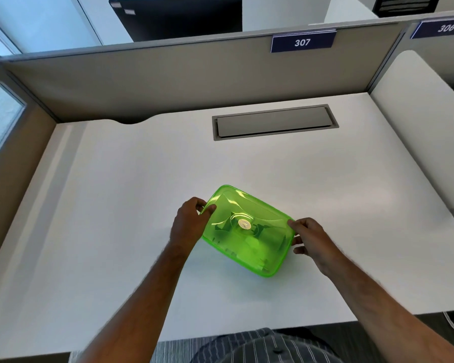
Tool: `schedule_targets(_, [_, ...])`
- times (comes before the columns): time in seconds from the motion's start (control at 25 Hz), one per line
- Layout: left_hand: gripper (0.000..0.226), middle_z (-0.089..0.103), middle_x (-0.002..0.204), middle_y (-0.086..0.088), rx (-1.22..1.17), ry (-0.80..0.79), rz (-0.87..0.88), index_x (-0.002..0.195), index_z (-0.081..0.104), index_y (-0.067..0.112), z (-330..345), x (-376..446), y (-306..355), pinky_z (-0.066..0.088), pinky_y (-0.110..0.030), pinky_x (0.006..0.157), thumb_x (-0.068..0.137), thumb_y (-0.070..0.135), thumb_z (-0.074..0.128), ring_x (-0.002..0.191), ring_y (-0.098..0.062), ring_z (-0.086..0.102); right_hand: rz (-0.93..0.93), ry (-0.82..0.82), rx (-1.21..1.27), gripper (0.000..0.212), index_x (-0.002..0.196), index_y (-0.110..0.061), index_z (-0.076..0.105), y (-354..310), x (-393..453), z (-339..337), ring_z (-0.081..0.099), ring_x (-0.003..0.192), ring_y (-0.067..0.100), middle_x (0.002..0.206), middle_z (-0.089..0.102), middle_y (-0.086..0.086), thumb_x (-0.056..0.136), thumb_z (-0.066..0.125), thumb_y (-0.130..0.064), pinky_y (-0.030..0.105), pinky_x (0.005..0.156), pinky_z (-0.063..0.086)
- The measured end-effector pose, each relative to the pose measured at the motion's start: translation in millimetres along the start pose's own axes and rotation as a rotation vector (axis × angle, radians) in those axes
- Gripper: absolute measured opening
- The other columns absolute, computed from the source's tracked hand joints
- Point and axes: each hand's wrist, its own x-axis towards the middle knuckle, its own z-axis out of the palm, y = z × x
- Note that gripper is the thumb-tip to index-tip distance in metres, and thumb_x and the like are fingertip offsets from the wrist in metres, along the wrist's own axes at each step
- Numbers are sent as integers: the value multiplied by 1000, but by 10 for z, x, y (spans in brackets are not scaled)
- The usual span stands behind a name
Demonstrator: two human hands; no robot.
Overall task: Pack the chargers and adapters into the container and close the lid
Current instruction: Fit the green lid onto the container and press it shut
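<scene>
A translucent green container (270, 260) sits on the white desk (116, 192), turned at an angle, with its green lid (249, 205) on top. A round pale sticker marks the lid's middle. Dark and pale shapes of chargers and adapters (222, 227) show dimly through the plastic. My left hand (190, 221) grips the lid's left corner, thumb on top. My right hand (308, 235) holds the right end, fingers on the rim and side wall.
A grey cable-tray flap (274, 121) is set into the desk at the back. Grey partition walls (142, 82) bound the desk at the back and left, with a "307" sign (302, 42). A white divider (414, 121) stands on the right.
</scene>
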Motion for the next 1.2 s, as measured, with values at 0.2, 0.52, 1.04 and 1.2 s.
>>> schedule_targets(0.2, [31,66,100,3,-52,35,-32,104,66,23,47,-317,-131,48,-34,77,91,50,71,92,-18,62,-70,46,44,15,107,-13,63,-130,106,14,58,84,23,100,61,9,94,67,-19,35,66,48])
schedule_targets(0.52, [33,64,104,-3,-77,-19,-72,115,62,17,121,-649,-165,54,-40,85,96,44,66,94,-20,60,-174,-7,26,34,128,-11,64,-181,174,-78,61,97,18,110,65,7,94,63,-4,34,77,48])
schedule_targets(1.04, [23,60,100,-5,-260,-77,-144,110,59,21,163,-685,-221,60,-62,76,96,37,68,95,-35,67,-139,43,-172,27,99,-5,59,98,93,-189,57,72,22,85,58,9,93,70,-29,34,53,50])
schedule_targets(1.2, [12,58,101,-4,-334,-58,-169,102,61,28,186,-661,-197,63,-53,55,95,33,70,84,-28,67,-125,23,-125,23,102,-4,59,45,164,-203,56,76,23,90,59,11,95,68,-25,37,58,48])
